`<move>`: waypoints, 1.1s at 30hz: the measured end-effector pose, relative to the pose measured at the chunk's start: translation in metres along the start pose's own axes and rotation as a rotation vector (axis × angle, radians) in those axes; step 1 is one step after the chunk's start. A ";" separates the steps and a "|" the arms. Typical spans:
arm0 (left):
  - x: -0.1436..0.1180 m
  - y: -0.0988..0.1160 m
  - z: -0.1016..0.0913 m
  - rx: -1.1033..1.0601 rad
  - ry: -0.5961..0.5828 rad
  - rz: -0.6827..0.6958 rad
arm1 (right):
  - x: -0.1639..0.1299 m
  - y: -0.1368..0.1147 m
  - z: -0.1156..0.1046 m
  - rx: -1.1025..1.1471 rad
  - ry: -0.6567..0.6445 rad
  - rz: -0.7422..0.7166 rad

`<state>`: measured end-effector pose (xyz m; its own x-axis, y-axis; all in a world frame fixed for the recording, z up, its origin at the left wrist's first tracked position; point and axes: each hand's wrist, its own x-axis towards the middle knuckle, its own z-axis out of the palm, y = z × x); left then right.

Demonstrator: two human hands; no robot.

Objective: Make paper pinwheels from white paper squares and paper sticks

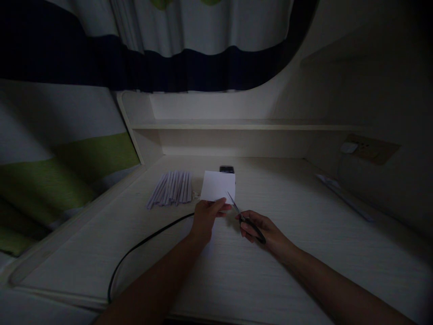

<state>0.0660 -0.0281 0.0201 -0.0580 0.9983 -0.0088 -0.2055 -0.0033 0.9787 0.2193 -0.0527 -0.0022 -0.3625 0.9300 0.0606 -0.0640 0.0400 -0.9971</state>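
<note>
My left hand (209, 215) pinches the near edge of a white sheet of paper (219, 185), thumb on top and fingers beneath. A pair of scissors (252, 228) with dark handles is in my right hand (259, 225), its fingers wrapped around the handles. The blades point up and to the left, their tips beside the paper's right near corner. Whether the blades touch the paper I cannot tell. To the left of the paper lies a row of several narrow white paper strips or rolls (172, 187).
Behind the paper, a small dark object (226, 169) is partly hidden. A black cable (145, 241) curves across the white desk (304, 271) to its front edge. A shelf (237, 124) spans the back. On the right are a wall socket (372, 149) and a thin pale strip (343, 196).
</note>
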 end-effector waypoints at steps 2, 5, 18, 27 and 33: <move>0.000 0.000 0.000 -0.006 -0.011 0.005 | 0.001 0.001 -0.001 -0.011 0.011 0.014; 0.000 0.001 -0.001 -0.016 -0.015 0.000 | 0.002 0.005 -0.002 -0.015 0.019 0.011; 0.001 0.002 -0.003 -0.026 -0.022 0.009 | 0.002 0.007 -0.003 0.002 0.024 -0.003; -0.001 0.001 -0.001 0.013 -0.057 0.009 | 0.002 0.010 -0.004 0.001 0.033 0.005; 0.000 -0.001 -0.002 0.006 -0.059 0.015 | 0.003 0.009 -0.002 -0.003 0.065 0.006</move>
<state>0.0646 -0.0283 0.0193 -0.0035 0.9998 0.0180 -0.1994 -0.0184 0.9797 0.2201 -0.0491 -0.0109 -0.3012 0.9522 0.0516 -0.0588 0.0354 -0.9976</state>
